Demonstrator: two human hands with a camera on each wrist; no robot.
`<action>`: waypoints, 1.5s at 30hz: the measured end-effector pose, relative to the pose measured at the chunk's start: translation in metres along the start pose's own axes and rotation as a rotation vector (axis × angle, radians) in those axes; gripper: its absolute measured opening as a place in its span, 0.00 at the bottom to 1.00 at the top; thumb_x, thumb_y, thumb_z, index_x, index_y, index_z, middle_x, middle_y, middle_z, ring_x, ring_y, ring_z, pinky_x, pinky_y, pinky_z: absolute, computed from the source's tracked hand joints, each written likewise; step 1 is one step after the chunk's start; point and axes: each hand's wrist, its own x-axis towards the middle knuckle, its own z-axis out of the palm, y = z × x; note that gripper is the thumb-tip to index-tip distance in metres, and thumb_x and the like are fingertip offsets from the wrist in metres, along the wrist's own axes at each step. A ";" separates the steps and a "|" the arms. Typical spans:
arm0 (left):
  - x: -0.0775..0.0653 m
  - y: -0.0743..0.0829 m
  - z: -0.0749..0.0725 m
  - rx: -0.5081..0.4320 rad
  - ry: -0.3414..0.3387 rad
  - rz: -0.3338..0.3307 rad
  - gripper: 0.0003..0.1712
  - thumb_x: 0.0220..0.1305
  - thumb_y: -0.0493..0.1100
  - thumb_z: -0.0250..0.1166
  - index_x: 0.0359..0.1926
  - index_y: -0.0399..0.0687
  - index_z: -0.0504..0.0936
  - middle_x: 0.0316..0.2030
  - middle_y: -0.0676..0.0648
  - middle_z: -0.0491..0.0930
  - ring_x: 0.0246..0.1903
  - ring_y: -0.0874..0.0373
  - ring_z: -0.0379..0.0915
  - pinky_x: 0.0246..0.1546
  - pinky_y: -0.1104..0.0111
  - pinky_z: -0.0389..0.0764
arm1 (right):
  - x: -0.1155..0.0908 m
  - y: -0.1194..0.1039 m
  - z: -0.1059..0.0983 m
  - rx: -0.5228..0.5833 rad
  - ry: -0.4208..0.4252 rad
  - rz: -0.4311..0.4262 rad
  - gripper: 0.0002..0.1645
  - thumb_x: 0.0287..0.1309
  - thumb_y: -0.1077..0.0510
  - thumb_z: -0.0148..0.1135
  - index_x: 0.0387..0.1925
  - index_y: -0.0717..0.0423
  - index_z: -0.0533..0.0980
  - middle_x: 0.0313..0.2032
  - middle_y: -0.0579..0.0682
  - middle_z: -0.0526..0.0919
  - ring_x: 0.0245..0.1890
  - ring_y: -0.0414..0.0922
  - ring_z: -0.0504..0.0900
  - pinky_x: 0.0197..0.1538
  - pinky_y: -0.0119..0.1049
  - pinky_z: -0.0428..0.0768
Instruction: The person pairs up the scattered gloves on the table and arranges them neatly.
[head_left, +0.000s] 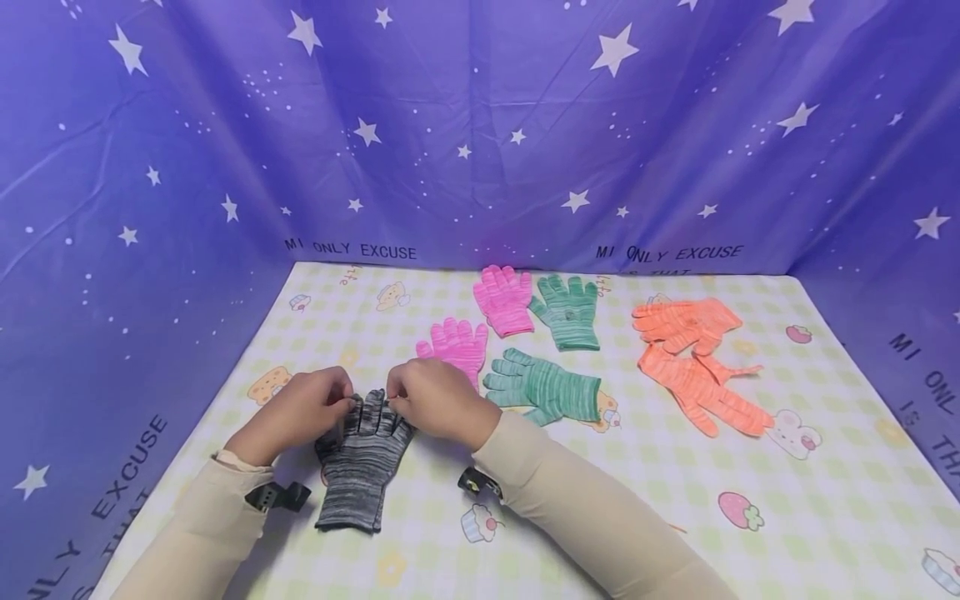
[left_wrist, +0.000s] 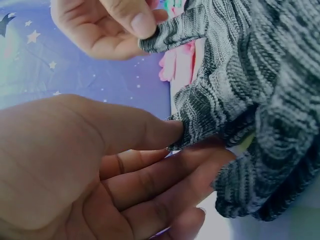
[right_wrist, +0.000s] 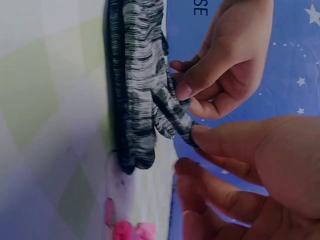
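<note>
A black-and-grey knitted glove (head_left: 354, 479) lies on the table's left front part, its cuff toward the person and fingers pointing away. My left hand (head_left: 300, 410) pinches a finger of it between thumb and fingers, close up in the left wrist view. With thumb and forefinger, my right hand (head_left: 444, 398) pinches another finger of the same glove by its tip. In the right wrist view the held glove fingers (right_wrist: 177, 112) stand up off the rest of the glove. Behind the right hand, a pink glove (head_left: 457, 346) is partly hidden.
Farther back lie another pink glove (head_left: 504, 302) and a green glove (head_left: 568, 312). A second green glove (head_left: 547, 387) is right of the right hand. Two orange gloves (head_left: 686, 325) overlap at the right. A checked cloth (head_left: 600, 508) covers the table; a purple star curtain (head_left: 480, 100) surrounds it.
</note>
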 end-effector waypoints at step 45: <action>0.001 0.042 -0.024 0.108 0.282 0.150 0.05 0.64 0.45 0.71 0.37 0.53 0.83 0.32 0.53 0.83 0.33 0.57 0.79 0.35 0.61 0.78 | -0.031 0.022 -0.027 0.073 0.070 -0.064 0.09 0.65 0.56 0.64 0.43 0.49 0.88 0.35 0.40 0.85 0.36 0.36 0.80 0.43 0.32 0.79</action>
